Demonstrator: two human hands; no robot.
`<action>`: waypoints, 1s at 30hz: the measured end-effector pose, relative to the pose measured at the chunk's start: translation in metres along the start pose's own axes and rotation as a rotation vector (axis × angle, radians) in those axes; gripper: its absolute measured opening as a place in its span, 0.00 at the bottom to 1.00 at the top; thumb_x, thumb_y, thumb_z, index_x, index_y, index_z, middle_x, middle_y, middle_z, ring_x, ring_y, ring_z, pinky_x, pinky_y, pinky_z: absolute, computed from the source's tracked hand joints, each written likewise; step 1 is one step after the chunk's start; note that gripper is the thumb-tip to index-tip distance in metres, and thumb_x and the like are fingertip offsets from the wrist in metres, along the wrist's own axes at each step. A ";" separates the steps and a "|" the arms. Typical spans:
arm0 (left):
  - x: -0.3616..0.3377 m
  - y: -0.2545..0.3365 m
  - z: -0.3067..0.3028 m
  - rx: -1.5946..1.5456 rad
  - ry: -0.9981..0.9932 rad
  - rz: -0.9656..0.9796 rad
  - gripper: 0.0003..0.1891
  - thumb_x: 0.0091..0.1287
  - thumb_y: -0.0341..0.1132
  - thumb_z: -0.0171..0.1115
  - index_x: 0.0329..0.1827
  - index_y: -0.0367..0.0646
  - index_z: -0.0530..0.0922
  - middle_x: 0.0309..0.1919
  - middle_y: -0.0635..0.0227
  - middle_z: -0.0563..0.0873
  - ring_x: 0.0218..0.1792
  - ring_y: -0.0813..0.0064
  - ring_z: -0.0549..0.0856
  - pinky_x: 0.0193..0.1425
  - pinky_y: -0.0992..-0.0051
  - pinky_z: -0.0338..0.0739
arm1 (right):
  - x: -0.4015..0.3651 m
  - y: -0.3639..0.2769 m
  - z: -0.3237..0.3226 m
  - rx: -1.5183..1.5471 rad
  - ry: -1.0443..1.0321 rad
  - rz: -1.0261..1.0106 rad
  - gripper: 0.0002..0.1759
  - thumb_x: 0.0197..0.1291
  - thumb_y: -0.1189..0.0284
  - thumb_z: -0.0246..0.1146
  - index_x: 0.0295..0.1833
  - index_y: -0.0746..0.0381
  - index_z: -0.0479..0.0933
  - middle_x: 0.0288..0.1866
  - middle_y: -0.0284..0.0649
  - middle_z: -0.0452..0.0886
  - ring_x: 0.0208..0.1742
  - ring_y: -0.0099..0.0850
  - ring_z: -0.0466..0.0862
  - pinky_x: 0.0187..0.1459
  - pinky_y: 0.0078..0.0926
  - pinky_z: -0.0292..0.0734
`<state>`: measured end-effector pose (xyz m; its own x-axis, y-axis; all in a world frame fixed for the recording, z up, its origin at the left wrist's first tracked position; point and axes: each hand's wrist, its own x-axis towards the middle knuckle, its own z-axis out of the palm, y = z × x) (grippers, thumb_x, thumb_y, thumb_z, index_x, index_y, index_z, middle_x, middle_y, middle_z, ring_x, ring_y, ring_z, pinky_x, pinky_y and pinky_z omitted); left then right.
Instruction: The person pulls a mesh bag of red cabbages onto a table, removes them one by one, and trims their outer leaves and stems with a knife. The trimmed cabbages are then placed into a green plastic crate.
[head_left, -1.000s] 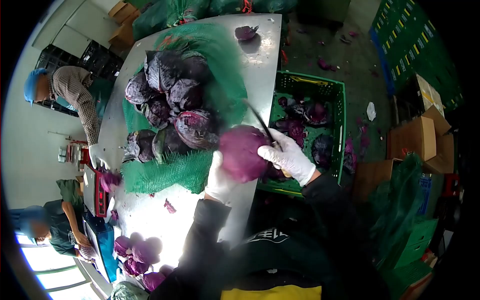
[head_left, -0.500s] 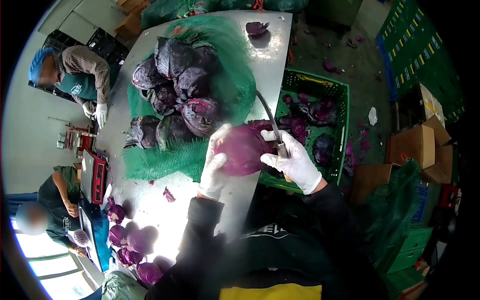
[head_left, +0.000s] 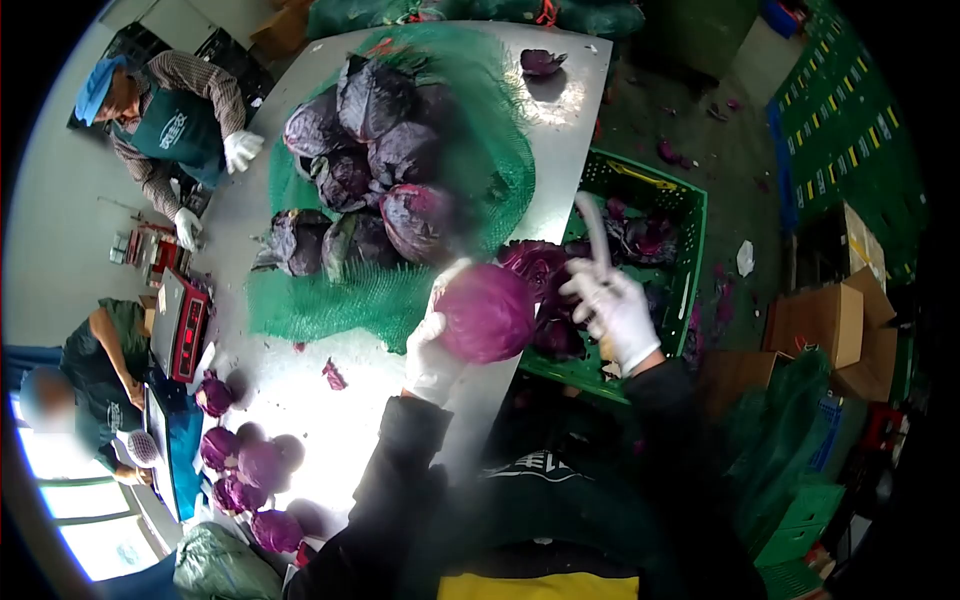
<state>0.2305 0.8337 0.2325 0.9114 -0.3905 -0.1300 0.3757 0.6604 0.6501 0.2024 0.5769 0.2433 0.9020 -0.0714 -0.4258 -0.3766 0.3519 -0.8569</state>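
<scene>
A peeled, smooth red cabbage [head_left: 487, 313] rests in my gloved left hand [head_left: 433, 350], whose fingers cup its left side. My right hand [head_left: 618, 315], also in a white glove, is to the right of the cabbage, apart from it. A knife [head_left: 594, 228] is in this hand, its curved blade pointing up and smeared by motion. Loose dark purple outer leaves [head_left: 540, 275] are between the cabbage and my right hand, above the near edge of the green crate [head_left: 690, 230]. More trimmed leaves lie inside the crate.
Unpeeled cabbages [head_left: 370, 105] are heaped on a green mesh bag [head_left: 500, 190] on the metal table [head_left: 560, 125]. Several peeled cabbages [head_left: 258, 465] sit at the lower left, near a red scale [head_left: 187, 335]. Two people work along the left side. Cardboard boxes [head_left: 815, 315] stand right.
My right hand has moved right, away from the cabbage, with the knife. Leaves have come away on the cabbage's right side. The person at upper left has raised their head and spread their hands.
</scene>
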 end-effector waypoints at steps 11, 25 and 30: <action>-0.054 0.022 -0.005 0.033 -0.073 0.107 0.50 0.60 0.40 0.71 0.83 0.48 0.50 0.77 0.60 0.63 0.77 0.61 0.65 0.81 0.57 0.61 | -0.023 0.023 0.076 -0.102 -0.461 -0.313 0.46 0.51 0.89 0.71 0.77 0.60 0.65 0.80 0.35 0.64 0.47 0.17 0.76 0.49 0.15 0.76; -0.217 0.110 -0.097 0.016 0.396 0.603 0.49 0.57 0.36 0.74 0.80 0.48 0.54 0.75 0.62 0.65 0.75 0.61 0.67 0.78 0.60 0.63 | -0.033 0.075 0.140 -0.172 -0.584 -0.002 0.27 0.68 0.79 0.58 0.73 0.65 0.67 0.50 0.39 0.85 0.40 0.18 0.80 0.39 0.13 0.71; -0.314 0.199 -0.123 0.798 0.905 0.817 0.45 0.51 0.31 0.79 0.73 0.45 0.65 0.67 0.62 0.71 0.70 0.63 0.72 0.76 0.64 0.65 | -0.027 0.103 0.147 -0.280 -0.584 0.121 0.24 0.72 0.75 0.58 0.72 0.61 0.67 0.44 0.39 0.82 0.24 0.13 0.72 0.19 0.11 0.68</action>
<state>0.0397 1.1664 0.3109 0.7260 0.6404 0.2506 -0.2050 -0.1463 0.9678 0.1702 0.7524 0.2093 0.7862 0.4996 -0.3638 -0.4521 0.0635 -0.8897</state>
